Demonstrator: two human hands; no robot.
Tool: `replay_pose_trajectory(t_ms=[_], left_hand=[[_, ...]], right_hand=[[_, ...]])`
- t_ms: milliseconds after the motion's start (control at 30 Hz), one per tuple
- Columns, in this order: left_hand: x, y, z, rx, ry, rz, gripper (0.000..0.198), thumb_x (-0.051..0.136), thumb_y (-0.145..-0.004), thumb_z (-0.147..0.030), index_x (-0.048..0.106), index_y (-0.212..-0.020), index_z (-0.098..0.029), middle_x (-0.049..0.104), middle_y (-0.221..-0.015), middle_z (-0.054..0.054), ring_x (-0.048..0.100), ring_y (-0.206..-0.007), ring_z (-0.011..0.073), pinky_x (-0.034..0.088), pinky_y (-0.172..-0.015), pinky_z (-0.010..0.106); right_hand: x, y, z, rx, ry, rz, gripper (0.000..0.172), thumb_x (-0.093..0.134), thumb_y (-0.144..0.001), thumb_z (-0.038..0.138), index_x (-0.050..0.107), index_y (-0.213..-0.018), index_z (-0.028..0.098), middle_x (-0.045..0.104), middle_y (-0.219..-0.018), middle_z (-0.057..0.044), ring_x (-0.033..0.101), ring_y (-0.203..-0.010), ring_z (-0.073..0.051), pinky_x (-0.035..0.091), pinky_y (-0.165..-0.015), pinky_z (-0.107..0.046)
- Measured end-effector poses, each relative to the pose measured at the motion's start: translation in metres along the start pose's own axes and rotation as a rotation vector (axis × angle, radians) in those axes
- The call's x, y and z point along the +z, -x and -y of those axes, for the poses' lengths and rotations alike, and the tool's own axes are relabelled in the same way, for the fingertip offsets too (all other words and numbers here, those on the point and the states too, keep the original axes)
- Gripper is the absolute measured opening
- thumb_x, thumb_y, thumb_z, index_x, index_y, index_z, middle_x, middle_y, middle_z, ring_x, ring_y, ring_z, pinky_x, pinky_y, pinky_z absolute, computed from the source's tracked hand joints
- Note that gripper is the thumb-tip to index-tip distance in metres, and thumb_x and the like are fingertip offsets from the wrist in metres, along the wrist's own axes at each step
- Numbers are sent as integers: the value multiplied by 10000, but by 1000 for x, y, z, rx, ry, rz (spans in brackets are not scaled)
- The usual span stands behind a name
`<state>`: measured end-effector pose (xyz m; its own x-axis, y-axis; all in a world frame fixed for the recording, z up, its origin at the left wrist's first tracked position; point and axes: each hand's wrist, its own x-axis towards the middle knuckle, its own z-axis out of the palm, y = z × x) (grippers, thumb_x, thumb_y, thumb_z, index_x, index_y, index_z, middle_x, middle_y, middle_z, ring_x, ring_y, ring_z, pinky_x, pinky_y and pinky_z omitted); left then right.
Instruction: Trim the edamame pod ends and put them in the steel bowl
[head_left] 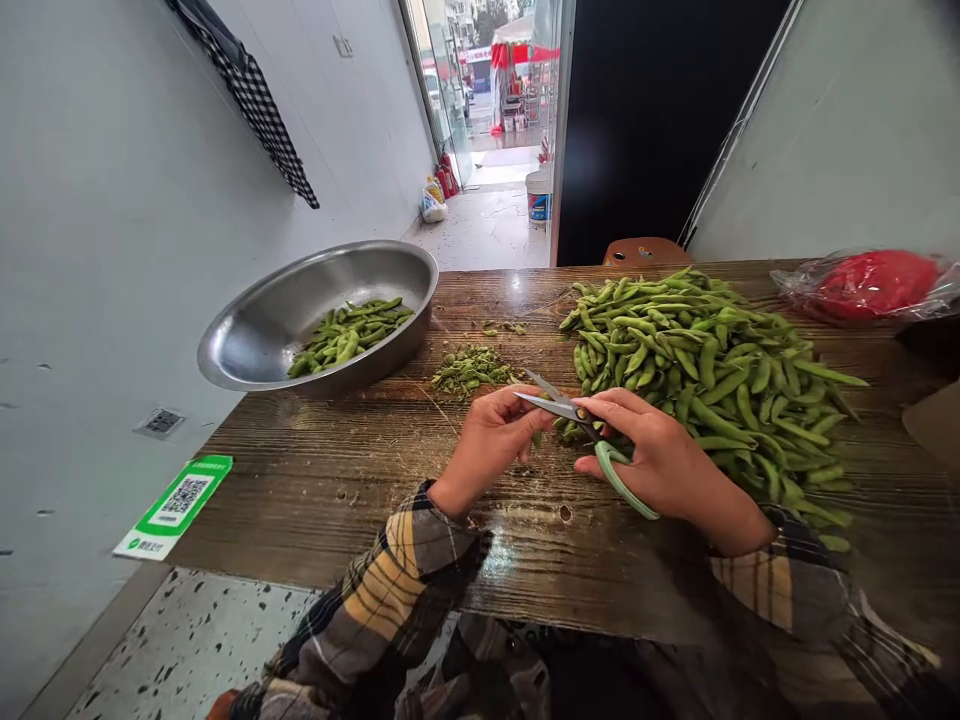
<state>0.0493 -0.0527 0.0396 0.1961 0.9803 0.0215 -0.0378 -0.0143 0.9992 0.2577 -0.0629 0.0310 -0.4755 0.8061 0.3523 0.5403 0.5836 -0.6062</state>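
Note:
My right hand (652, 455) grips a pair of scissors (615, 480) with pale green handles. The scissor blades are apart and point left, across the fingertips of my left hand (491, 440). Those fingers are pinched together on a green soybean pod (537, 438), mostly hidden behind them. Beside my right hand lies a big heap of soybean pods (705, 370). Just beyond my left hand is a small pile of trimmed pod ends (472, 370). A wide steel basin (255, 345) at the left holds some more pods.
Everything stands on a dark wooden table (315, 500). A green QR-code card (176, 505) lies at its left edge, near the wall. A red item in clear plastic (877, 283) is at the back right. Beyond the table, a bucket (538, 197) stands by an open glass door.

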Motion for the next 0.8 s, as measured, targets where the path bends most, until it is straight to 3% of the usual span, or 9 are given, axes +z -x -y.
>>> replay_pose_trajectory(t_ms=[333,567,700,800], left_hand=[[5,2,5,-1,-79,60,250,709,-745,-343,697,-900,-148,605,-659,-11,431,-359,37,331,-326,173],[0,2,0,13,-156,69,210,689,-763,-355,697,-812,-151,580,-609,-13,425,-386,46,318,-362,177],[-3,1,-6,-10,-124,116,198,646,-806,-348,687,-824,-155,631,-678,13,501,-444,66,394,-434,192],[-6,-3,-3,7,6,21,203,699,-762,-313,701,-892,-156,652,-760,24,538,-518,73,412,-452,185]], right_hand=[[10,0,-1,1,-60,-4,560,722,-765,352,529,-1274,219,569,-1185,-113,582,-1054,-260,505,-890,-401],[5,-2,1,-5,-67,4,427,676,-814,346,584,-1211,219,628,-1061,-85,625,-840,-204,523,-727,-333],[3,-3,-4,5,-28,-24,411,663,-825,355,592,-1208,224,637,-1008,-70,618,-800,-192,515,-715,-318],[4,-4,-9,58,8,-74,439,680,-805,370,589,-1205,213,618,-996,-64,608,-756,-184,520,-704,-326]])
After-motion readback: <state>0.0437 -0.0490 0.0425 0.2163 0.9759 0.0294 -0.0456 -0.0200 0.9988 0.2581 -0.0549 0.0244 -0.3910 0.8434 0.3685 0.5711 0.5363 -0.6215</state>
